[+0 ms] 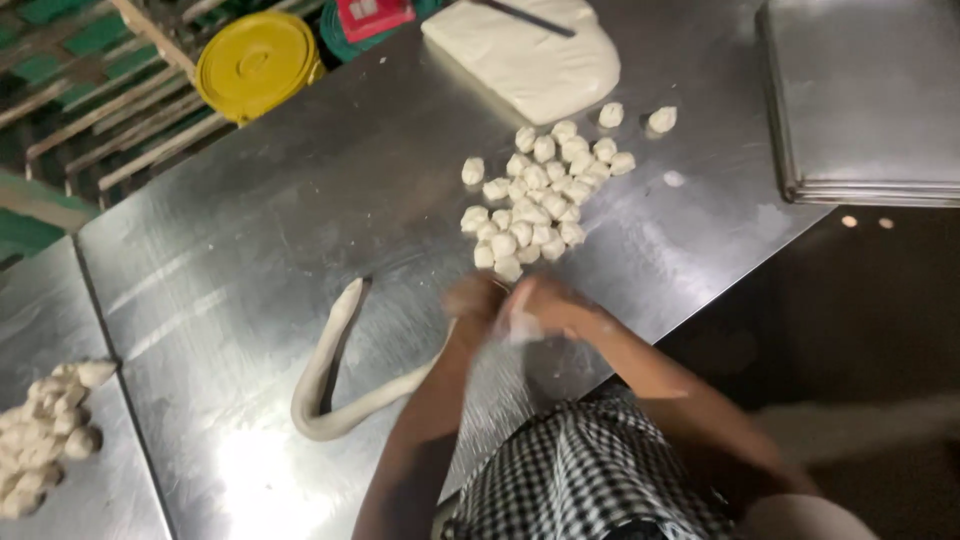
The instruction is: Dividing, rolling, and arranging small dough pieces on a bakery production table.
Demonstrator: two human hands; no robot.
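Bench: stainless steel bench (300, 200), its near edge running diagonally past the person.
Trays: stack of metal trays (865, 100) at the far right corner of the bench.
Dough slab: flat white dough slab (530, 55) at the far edge, a dark blade (525, 17) lying on it.
Dough rope: long dough rope (330, 385) bent in a U near the near edge, one end leading up to the hands.
Cut pieces: pile of small dough pieces (535, 190) mid-bench, between slab and hands.
Second pile: dough lumps (45, 430) on the adjoining surface at left.
Left hand: left hand (475, 300) at the rope's end; blurred, finger state cannot be told.
Right hand: right hand (545, 305) touching the left, fingers closed about a white dough bit (522, 325).
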